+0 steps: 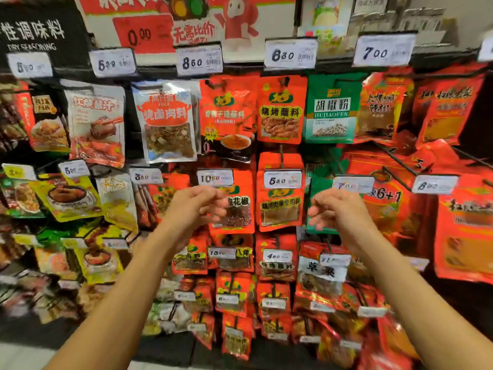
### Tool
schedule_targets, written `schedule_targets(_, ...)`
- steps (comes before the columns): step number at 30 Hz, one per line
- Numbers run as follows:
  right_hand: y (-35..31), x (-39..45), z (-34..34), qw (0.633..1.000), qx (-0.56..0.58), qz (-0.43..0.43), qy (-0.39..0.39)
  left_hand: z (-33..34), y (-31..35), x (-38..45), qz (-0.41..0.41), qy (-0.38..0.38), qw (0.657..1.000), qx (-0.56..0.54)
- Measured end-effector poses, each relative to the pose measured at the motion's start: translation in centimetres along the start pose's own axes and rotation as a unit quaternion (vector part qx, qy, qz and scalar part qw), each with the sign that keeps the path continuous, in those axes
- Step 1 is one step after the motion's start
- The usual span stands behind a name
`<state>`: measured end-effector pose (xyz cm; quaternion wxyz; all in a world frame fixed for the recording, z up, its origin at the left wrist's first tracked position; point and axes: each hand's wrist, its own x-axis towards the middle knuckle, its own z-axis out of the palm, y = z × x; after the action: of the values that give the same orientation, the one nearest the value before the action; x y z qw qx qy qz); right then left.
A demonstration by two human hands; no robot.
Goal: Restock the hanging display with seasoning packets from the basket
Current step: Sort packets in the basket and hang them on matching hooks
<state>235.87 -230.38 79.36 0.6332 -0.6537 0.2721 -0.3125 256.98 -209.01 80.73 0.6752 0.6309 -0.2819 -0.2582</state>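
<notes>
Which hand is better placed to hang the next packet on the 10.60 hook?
Probably the left hand: its fingertips are right beneath the 10.60 price tag, against the red packet hanging there. The right hand is one column over, by a green packet.

Brightly and evenly lit from above, without hard shadows. Soft glare on the glossy seasoning packets [280, 110] and white price tags [290, 53]. Smeared with motion blur and blocky compression throughout, worst toward the lower corners. Bowed by wide-angle distortion at both side edges
</notes>
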Motion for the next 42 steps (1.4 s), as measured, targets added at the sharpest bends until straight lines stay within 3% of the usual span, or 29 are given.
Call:
schedule_targets(7, 11.8, -5.3, -6.1, 0.985, 0.006, 0.168, 0.039, 5.0, -12.3, -4.3, -0.162, 0.017, 0.987, -0.007)
schedule_targets(13, 21.5, -9.4, -8.6, 0.951, 0.003, 0.302, 0.07, 9.2, -23.8, -7.5, -0.309, 0.006, 0.951, 0.028)
schedule_targets(18, 31.8, -13.2, -9.5, 0.909, -0.016, 0.405, 0.098, 10.5, -34.0, -10.0, -0.424, -0.016, 0.904, 0.042)
schedule_targets(22, 42.0, -17.1, -9.1, 0.863, -0.035, 0.485, 0.137, 10.7, -42.6, -12.9, -0.532, -0.001, 0.844, 0.06)
schedule_targets(27, 55.4, -21.3, -7.8, 0.807, -0.025, 0.56, 0.187, 10.1, -53.9, -15.6, -0.589, 0.029, 0.799, 0.12)
schedule_targets(30, 63.4, -22.9, -7.4, 0.775, -0.047, 0.612, 0.153, 9.3, -61.2, -16.6, -0.616, 0.011, 0.773, 0.153)
schedule_targets(36, 75.1, -24.1, -5.6, 0.778, -0.162, 0.606, 0.041, 7.4, -73.2, -18.5, -0.64, -0.038, 0.742, 0.195)
schedule_targets(39, 79.7, -22.2, -4.1, 0.783, -0.28, 0.55, -0.077, 6.9, -77.2, -18.2, -0.636, -0.046, 0.746, 0.191)
schedule_targets(42, 82.8, -20.0, -2.1, 0.794, -0.373, 0.468, -0.102, 6.6, -79.8, -17.5, -0.625, -0.04, 0.756, 0.187)
